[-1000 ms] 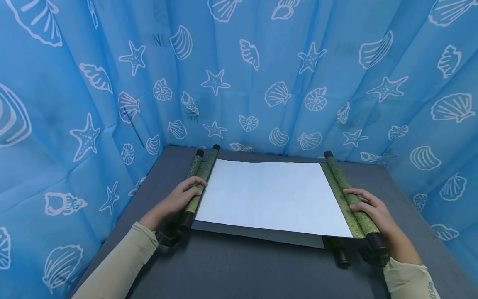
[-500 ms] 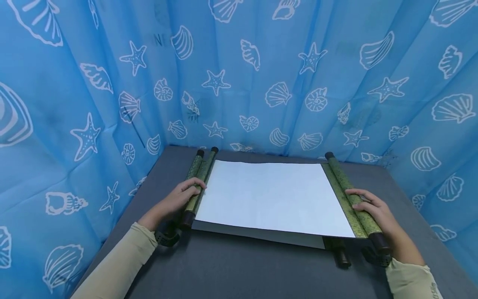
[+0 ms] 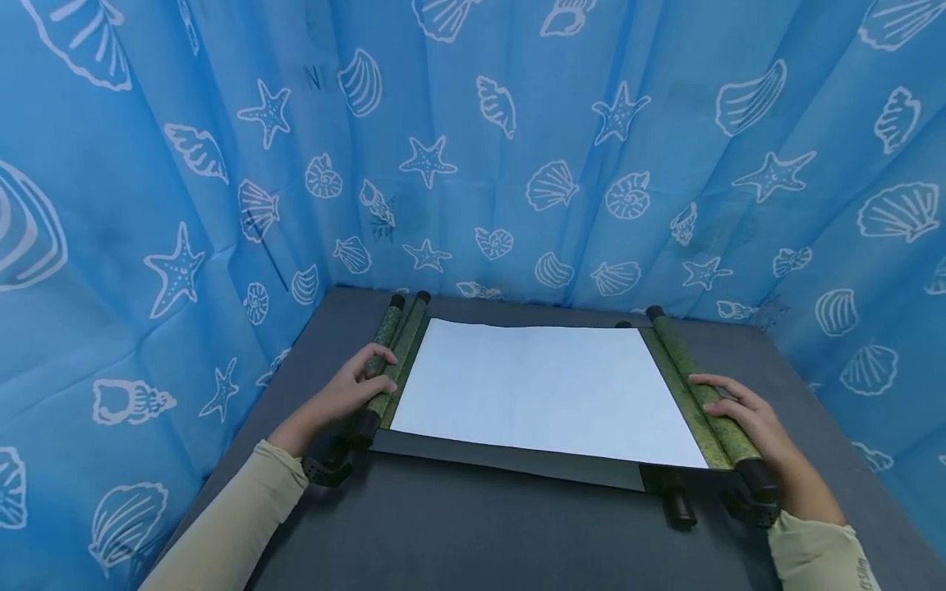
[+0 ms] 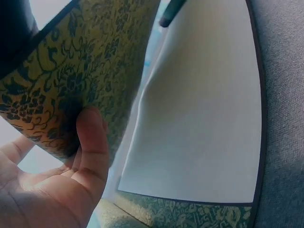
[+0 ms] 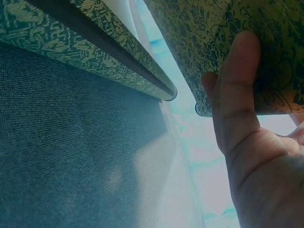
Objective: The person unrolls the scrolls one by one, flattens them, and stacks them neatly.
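A scroll with a blank white sheet (image 3: 547,394) and green-gold patterned ends is stretched between both hands above the table. My left hand (image 3: 353,390) grips its left roller (image 3: 402,345), thumb against the brocade (image 4: 102,61) in the left wrist view. On the right roller (image 3: 683,369) my right hand (image 3: 754,423) has its fingers curled, and the right wrist view shows a finger pressing the brocade (image 5: 204,28). Beneath lies a second scroll, its white sheet (image 4: 204,118) mostly hidden in the head view; its dark roller end (image 3: 678,509) pokes out at front right.
The scrolls are over a dark grey cloth-covered table (image 3: 480,533). Blue curtains (image 3: 473,164) with white shells and starfish hang close behind and along both sides. The lower scroll's left roller (image 3: 388,320) stands just beyond my left hand.
The left roller has turned and shifted slightly left, baring a green strip beside the white sheet. My left fingers have spread further apart. The right hand has drifted slightly rightward with its roller.
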Demonstrator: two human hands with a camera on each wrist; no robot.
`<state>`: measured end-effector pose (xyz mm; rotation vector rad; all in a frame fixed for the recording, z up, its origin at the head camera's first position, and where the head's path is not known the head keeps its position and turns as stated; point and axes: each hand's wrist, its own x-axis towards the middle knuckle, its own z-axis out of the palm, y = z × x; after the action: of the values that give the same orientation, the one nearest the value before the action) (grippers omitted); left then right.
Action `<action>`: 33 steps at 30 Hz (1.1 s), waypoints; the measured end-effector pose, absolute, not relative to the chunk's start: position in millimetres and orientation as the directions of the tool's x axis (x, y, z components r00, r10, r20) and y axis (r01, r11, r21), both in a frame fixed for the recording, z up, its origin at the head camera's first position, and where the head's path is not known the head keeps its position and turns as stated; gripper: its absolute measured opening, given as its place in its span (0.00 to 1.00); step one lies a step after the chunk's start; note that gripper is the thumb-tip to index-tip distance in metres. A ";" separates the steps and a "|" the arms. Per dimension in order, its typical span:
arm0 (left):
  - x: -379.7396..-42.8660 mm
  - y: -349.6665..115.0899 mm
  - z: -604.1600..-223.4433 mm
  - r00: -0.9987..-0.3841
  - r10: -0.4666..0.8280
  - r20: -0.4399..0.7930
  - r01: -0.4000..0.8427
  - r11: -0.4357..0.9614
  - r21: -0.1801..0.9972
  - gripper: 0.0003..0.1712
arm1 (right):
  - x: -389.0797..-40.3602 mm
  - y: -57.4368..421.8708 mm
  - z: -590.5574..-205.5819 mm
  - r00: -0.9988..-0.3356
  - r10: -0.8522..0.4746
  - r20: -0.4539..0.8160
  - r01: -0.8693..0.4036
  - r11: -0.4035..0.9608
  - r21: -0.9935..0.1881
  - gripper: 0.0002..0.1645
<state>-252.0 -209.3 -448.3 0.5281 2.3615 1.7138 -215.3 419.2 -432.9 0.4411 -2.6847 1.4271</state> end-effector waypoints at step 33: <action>-252.0 -230.6 -467.4 -0.891 0.443 0.098 0.261 0.324 0.909 0.24 | -215.0 419.9 -450.9 -0.970 -0.200 0.140 -0.231 0.564 -0.793 0.27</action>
<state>-252.0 -230.6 -467.4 0.6486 2.4142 1.6082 -215.0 419.9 -450.9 0.3792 -2.7476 1.4014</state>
